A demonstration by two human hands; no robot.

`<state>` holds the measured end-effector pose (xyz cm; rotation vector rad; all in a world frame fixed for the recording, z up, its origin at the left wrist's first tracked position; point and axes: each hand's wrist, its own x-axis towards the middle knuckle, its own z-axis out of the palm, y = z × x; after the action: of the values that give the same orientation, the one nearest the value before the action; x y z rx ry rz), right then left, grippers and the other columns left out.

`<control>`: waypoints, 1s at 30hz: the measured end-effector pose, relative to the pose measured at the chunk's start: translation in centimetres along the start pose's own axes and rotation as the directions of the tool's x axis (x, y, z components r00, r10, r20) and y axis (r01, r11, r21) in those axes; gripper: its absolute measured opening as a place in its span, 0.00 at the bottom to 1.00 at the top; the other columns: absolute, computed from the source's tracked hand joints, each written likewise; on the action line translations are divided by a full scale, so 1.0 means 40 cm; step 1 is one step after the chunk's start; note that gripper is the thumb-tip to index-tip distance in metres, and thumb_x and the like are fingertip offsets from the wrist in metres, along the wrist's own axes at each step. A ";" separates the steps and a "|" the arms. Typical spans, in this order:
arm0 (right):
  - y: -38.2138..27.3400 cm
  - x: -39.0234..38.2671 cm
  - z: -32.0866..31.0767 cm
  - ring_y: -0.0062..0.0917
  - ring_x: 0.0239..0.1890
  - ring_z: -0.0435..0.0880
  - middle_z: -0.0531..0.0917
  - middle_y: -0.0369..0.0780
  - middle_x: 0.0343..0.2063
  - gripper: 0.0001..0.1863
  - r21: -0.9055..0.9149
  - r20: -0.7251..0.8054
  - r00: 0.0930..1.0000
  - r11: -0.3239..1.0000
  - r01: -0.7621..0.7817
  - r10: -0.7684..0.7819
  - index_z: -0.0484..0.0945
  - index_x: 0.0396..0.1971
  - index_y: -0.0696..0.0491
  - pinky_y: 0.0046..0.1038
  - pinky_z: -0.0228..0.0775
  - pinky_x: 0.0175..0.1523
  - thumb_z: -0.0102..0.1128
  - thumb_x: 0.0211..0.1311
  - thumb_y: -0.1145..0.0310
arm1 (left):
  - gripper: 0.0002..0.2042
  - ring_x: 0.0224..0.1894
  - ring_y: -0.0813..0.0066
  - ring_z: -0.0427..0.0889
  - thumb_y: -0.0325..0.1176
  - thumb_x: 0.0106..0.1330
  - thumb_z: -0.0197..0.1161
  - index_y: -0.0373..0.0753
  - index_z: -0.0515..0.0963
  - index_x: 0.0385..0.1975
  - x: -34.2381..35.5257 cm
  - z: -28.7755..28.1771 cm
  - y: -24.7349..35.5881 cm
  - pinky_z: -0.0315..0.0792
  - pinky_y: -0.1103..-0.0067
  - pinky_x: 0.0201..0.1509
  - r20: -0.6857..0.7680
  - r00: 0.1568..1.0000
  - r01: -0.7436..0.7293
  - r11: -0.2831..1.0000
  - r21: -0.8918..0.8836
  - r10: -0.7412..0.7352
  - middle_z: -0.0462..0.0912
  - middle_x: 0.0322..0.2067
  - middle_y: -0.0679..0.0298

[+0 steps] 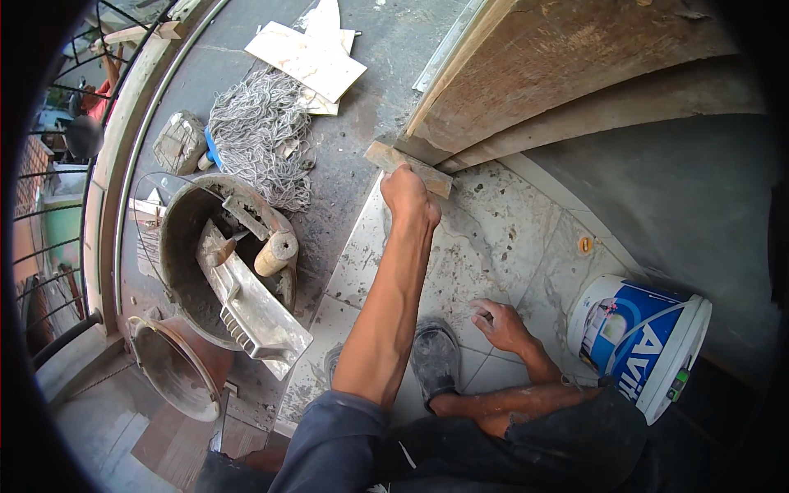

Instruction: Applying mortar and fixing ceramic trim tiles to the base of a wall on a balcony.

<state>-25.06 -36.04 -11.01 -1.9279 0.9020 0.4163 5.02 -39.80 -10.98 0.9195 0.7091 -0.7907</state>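
Note:
My left hand (409, 197) reaches far forward and is closed on a short wooden block (431, 178). The block lies against the lower corner of a large upright wooden panel (567, 70), at the edge of the dirty white tiles (485, 238). My right hand (503, 326) hangs low over the tiles near my right shoe (436, 361), its fingers loosely bent and apart, with nothing in them. To the left, a bucket of grey mortar (177, 251) carries a metal plastering trowel (255, 308) and a tool with a round wooden handle (276, 253).
Beyond the bucket lie a grey string mop (263, 135), a rough stone-like block (180, 143) and broken white tile pieces (306, 62). A second bucket (177, 366) lies tilted nearer me. At right rests a white-and-blue paint pail (637, 341). A railing (57, 222) borders the left; a person stands beyond.

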 end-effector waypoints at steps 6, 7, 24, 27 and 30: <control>-0.011 -0.011 -0.040 0.46 0.41 0.84 0.85 0.49 0.36 0.18 -0.005 0.002 1.000 1.000 -0.013 0.013 0.76 0.51 0.53 0.40 0.74 0.47 0.60 0.63 0.65 | 0.05 0.37 0.70 0.79 0.26 0.71 0.50 0.30 0.68 0.40 -0.325 0.078 0.142 0.75 0.77 0.38 0.276 0.951 -0.111 0.988 -0.110 0.138 0.76 0.38 0.55; -0.007 -0.009 -0.035 0.46 0.40 0.84 0.85 0.48 0.35 0.17 -0.001 -0.017 1.000 1.000 0.010 -0.010 0.76 0.51 0.54 0.40 0.74 0.46 0.59 0.63 0.65 | 0.08 0.45 0.66 0.79 0.24 0.72 0.47 0.27 0.67 0.46 -0.358 0.051 0.163 0.74 0.72 0.50 0.285 0.943 -0.140 0.982 -0.128 0.172 0.76 0.44 0.53; -0.030 -0.007 0.022 0.45 0.38 0.84 0.86 0.48 0.32 0.18 0.085 -0.040 0.997 0.994 0.071 -0.067 0.76 0.51 0.55 0.39 0.75 0.46 0.59 0.62 0.66 | 0.03 0.30 0.74 0.77 0.21 0.67 0.50 0.30 0.70 0.37 -0.145 0.064 0.072 0.71 0.80 0.30 0.109 0.993 -0.041 0.999 -0.012 0.042 0.75 0.34 0.59; -0.018 -0.008 0.015 0.43 0.37 0.85 0.85 0.48 0.31 0.17 0.124 -0.058 0.994 0.988 0.097 -0.090 0.77 0.50 0.56 0.38 0.75 0.45 0.60 0.62 0.67 | 0.07 0.44 0.61 0.82 0.22 0.69 0.50 0.24 0.69 0.41 -0.208 -0.030 0.121 0.79 0.69 0.49 0.241 0.959 -0.158 0.987 0.014 0.150 0.77 0.42 0.49; -0.028 0.019 0.011 0.42 0.36 0.85 0.85 0.47 0.30 0.17 0.127 -0.053 0.992 0.985 0.121 -0.115 0.77 0.49 0.56 0.37 0.75 0.44 0.60 0.62 0.67 | 0.09 0.44 0.58 0.83 0.19 0.67 0.47 0.22 0.69 0.42 -0.121 -0.113 0.066 0.79 0.66 0.52 0.055 0.987 -0.154 0.983 0.102 0.149 0.77 0.44 0.46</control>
<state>-23.68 -35.64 -11.01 -1.8658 0.8194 0.2384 3.83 -33.44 -7.94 1.0346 0.5532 -0.7171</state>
